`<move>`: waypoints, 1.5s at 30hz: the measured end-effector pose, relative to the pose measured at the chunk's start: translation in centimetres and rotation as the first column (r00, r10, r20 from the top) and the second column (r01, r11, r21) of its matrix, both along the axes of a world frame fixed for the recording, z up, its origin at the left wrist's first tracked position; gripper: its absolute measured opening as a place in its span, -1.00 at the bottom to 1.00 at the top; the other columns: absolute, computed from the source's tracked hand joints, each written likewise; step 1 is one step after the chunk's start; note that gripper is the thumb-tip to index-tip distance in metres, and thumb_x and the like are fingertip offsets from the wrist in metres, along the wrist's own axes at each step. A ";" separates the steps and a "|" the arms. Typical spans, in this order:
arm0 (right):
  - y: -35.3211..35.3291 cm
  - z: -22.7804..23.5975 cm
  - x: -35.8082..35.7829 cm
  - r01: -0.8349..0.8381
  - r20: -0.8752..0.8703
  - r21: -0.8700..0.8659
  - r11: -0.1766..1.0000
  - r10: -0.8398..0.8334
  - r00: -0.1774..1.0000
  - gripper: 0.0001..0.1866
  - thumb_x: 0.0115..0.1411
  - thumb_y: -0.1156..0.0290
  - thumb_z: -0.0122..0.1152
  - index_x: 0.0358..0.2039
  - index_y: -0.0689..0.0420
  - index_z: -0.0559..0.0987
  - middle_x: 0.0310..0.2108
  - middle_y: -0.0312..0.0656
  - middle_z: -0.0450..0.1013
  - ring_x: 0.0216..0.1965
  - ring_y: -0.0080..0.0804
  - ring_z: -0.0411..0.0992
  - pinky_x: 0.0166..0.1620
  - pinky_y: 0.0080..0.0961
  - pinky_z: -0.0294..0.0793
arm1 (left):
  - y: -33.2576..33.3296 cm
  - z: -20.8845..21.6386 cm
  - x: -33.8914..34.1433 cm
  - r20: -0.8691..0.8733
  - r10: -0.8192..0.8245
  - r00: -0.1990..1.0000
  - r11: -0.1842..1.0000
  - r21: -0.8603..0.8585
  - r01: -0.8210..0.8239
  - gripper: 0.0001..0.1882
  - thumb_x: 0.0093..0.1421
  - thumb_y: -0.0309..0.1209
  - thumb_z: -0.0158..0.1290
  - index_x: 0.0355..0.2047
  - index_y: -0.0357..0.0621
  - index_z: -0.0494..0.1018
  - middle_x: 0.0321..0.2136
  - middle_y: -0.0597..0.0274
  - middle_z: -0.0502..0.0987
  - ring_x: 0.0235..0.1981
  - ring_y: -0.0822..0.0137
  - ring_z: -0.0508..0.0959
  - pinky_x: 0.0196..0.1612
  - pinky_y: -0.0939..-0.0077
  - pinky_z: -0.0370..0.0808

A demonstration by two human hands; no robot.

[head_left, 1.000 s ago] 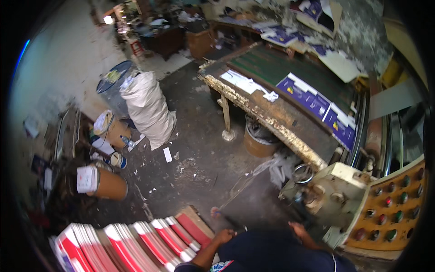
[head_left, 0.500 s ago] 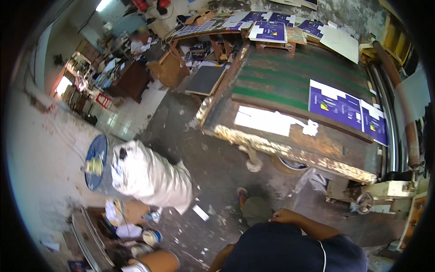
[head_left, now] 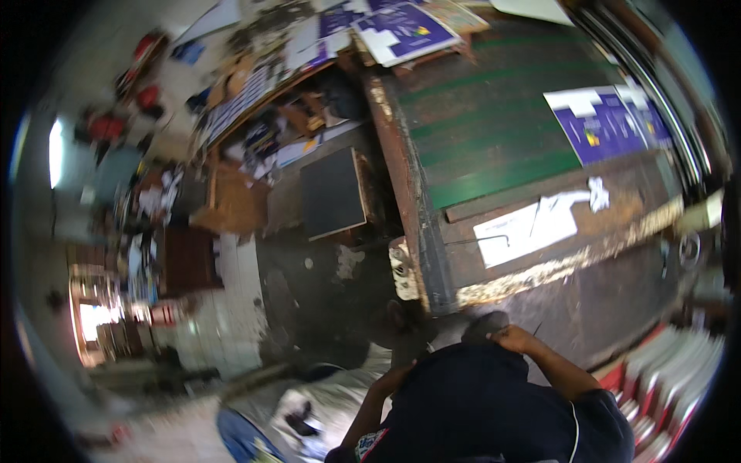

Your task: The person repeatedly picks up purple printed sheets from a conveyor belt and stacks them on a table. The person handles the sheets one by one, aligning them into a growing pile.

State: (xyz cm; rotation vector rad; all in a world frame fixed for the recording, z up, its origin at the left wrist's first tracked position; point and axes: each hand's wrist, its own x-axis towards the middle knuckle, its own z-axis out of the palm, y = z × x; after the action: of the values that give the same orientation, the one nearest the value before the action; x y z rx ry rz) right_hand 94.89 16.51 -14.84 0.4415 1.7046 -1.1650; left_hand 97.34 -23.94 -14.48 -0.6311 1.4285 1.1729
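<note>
My right hand (head_left: 505, 337) is at the front of my dark shirt, fingers curled in; whatever may be in them is hidden. My left hand (head_left: 400, 376) is low by my other side, its fingers hidden by the shirt and blur. Nearest ahead is a worn machine table (head_left: 571, 282) with green stripes. On its near ledge lies a white paper piece (head_left: 525, 231) with a thin dark bent rod (head_left: 488, 241) on it and a crumpled white end. Purple-and-white printed sheets (head_left: 590, 127) lie farther right on the table. Neither hand touches these.
Metal rollers (head_left: 656, 100) border the table's right side. A dark flat board (head_left: 332, 193) lies left of it, beside a cluttered bench (head_left: 270, 92). A white sack (head_left: 332, 401) and a blue tub (head_left: 239, 436) are close at lower left. Red-and-grey stacks (head_left: 671, 378) stand at lower right.
My view has swung and come closer to the table. The sack has shifted to the lower edge, and the stacks at lower right have come into view. My hands stay near my waist.
</note>
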 end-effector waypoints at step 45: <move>-29.2 6.6 -38.5 0.628 -0.835 0.178 -0.758 -0.454 -0.311 -0.77 0.28 0.28 0.18 -0.23 0.19 0.61 -0.35 -0.07 0.56 -0.32 -0.37 0.52 -0.22 -0.40 0.48 | 23.2 9.6 -98.9 -0.292 0.056 -0.955 0.241 -0.924 0.297 -0.08 0.28 0.17 -0.11 0.40 -0.24 -0.07 0.42 -0.03 -0.03 0.43 -0.10 -0.06 0.41 -0.04 -0.13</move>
State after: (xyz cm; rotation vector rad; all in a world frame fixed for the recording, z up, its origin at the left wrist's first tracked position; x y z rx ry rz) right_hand 56.38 -12.68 -8.28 3.4481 1.5364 -0.9927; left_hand -1.51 -0.75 -4.84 2.6359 2.0093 -0.0399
